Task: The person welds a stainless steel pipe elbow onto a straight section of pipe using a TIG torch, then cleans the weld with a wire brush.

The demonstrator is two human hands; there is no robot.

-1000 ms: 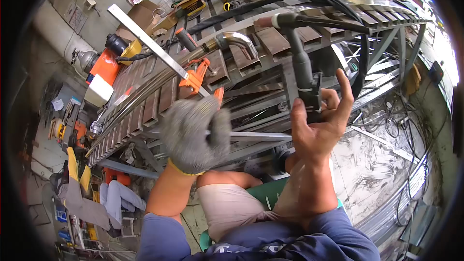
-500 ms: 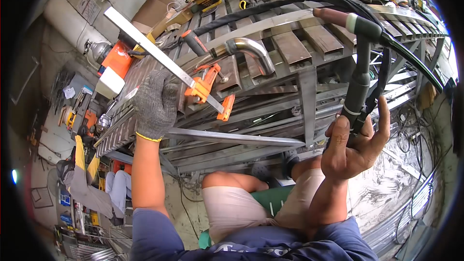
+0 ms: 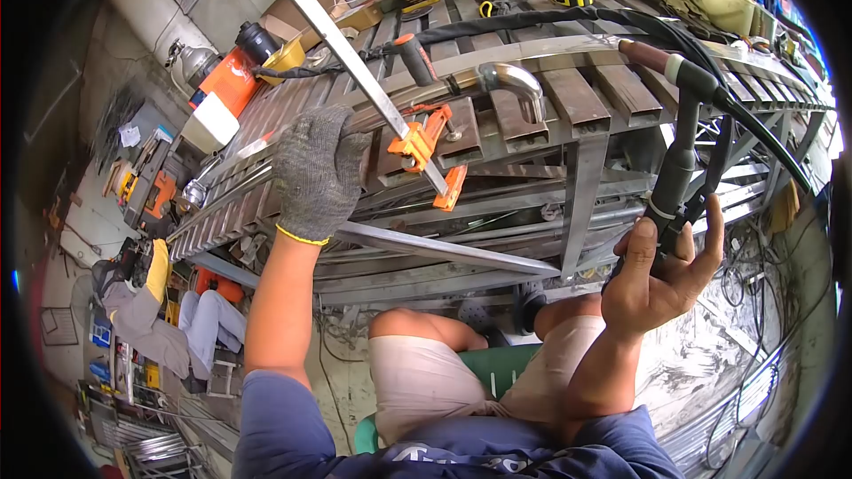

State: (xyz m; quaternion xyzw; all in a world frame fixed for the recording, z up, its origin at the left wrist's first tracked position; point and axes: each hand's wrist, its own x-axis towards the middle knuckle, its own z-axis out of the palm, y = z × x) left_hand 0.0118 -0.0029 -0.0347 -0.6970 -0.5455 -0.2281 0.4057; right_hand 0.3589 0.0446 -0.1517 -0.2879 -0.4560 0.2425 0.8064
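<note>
Orange parts sit on the long bar of a clamp [image 3: 413, 144] at the edge of the slatted metal table [image 3: 575, 105]. Just beside it, a shiny bent pipe [image 3: 515, 82] lies on the slats, with its curved end near the front edge.

The right hand [image 3: 652, 288] is bare. Its thumb and some fingers close around the handle of a black welding torch [image 3: 679, 146], while one finger sticks up. The torch's pink cup [image 3: 643, 56] points at the bent pipe but does not touch it. No spark or glow shows.

The left hand [image 3: 318, 168] has a grey glove and is curled by the table edge; I cannot tell if it grips anything.

So the clamp looks set in place and the torch is in hand. Any joins are too small to see, so I cannot tell which are done or left.
</note>
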